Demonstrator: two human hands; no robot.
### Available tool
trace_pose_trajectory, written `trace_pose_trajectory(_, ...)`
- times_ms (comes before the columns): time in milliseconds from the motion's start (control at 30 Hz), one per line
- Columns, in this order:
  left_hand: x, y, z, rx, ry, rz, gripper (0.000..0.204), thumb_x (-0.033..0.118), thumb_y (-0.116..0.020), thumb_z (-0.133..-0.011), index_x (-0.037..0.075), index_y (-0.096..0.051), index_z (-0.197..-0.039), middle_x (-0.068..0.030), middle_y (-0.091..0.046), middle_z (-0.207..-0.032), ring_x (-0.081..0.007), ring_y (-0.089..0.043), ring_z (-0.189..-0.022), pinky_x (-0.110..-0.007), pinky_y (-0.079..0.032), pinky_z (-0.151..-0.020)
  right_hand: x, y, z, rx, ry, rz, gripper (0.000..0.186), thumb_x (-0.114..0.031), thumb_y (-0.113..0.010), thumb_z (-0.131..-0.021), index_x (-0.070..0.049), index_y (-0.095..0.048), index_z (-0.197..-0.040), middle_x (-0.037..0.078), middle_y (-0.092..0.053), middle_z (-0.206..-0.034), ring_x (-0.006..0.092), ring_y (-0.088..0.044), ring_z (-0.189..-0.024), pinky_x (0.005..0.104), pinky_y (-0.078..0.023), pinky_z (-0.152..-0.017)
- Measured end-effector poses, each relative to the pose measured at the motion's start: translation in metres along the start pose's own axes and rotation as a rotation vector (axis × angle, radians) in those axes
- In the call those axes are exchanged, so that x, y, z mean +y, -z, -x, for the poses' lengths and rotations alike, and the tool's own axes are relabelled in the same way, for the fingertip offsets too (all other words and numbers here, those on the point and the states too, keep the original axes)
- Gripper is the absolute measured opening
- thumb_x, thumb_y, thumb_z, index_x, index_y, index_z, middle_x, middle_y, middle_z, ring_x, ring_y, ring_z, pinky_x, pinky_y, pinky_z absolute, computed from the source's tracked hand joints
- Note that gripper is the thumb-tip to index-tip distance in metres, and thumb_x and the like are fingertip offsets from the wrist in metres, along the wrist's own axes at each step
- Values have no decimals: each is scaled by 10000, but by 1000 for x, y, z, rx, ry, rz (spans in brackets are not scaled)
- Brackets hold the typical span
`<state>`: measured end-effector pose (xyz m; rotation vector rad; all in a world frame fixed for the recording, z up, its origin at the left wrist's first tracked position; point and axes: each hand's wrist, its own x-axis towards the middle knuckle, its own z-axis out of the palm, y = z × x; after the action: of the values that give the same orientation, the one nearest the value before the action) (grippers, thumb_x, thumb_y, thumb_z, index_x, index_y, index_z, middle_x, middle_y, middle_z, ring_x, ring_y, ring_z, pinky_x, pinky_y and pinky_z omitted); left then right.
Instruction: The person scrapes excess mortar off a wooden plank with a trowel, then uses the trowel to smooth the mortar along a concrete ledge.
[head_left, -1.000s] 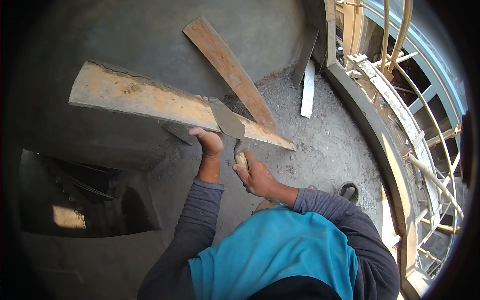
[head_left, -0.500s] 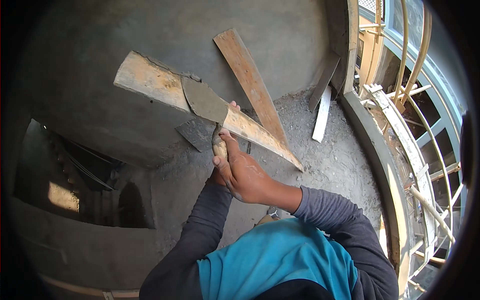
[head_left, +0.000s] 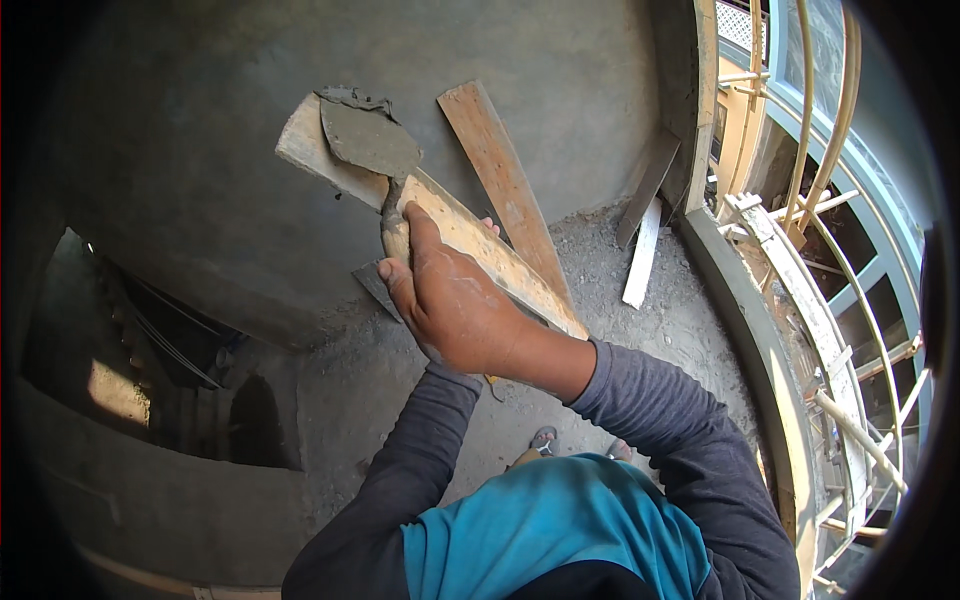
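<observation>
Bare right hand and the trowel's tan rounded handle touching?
Touching: the head view shows the right hand gripping the handle, forefinger against it.

Daylight reached me from the right, brightest around the bamboo poles [head_left: 862,441], while the grey wall [head_left: 230,190] was dim. A sunlit patch [head_left: 118,392] glowed lower left. My right hand [head_left: 455,305] looked sharp; fisheye distortion bowed edges inside black corners.

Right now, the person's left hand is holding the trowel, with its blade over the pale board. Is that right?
Not quite: in the head view, the right hand is the one holding the trowel. Its blade is indeed over the pale board.
</observation>
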<state>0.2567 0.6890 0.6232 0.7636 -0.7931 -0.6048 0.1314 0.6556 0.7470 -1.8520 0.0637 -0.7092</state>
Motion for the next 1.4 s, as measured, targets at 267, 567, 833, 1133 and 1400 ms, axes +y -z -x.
trace_pose_trajectory(267,-20,11,-8,93,-59,-342,857,660,-409,-950,11,-270,-1493,-247,-418,-1441,-364,-459,-1304,-457,-338,-1135,64,-33,42,96,5,22,663,-240,-454,-1020,157,-135,-1445,408,-572,-1080,514,-559,-1122,474,-362,-1056)
trace_pose_trajectory(567,-18,16,-7,0,-111,-291,703,525,-361,-1011,50,-247,-1515,-178,-337,-1511,-292,-342,-1389,-430,-269,-1171,10,-13,9,-34,-27,140,701,-179,-502,-981,155,-109,-1456,430,-436,-1314,528,-438,-1273,509,-230,-1149)
trace_pose_trajectory(833,-48,64,-40,-187,-409,-523,577,405,-319,-1065,84,-225,-1535,-117,-265,-1573,-227,-238,-1464,-406,-207,-1203,67,-58,20,366,262,383,738,-186,-529,-931,178,-136,-1438,308,-652,-1014,493,-557,-1120,525,-344,-1036)
trace_pose_trajectory(1133,-63,77,-20,73,-225,-889,513,357,-525,-1008,-45,-510,-1325,-157,-552,-1342,-233,-551,-1219,-366,-440,-1032,130,25,54,103,-343,-590,508,-299,-491,-926,-82,-414,-1379,65,-515,-850,144,-544,-690,328,-530,-610)
trace_pose_trajectory(1400,-51,65,15,488,-211,-462,698,453,-560,-990,-112,-389,-1361,-161,-451,-1410,-220,-498,-1240,-365,-432,-1041,312,20,131,20,-835,-1682,478,-506,-312,-1034,-118,-524,-1215,-11,-534,-686,124,-538,-522,261,-486,-430)
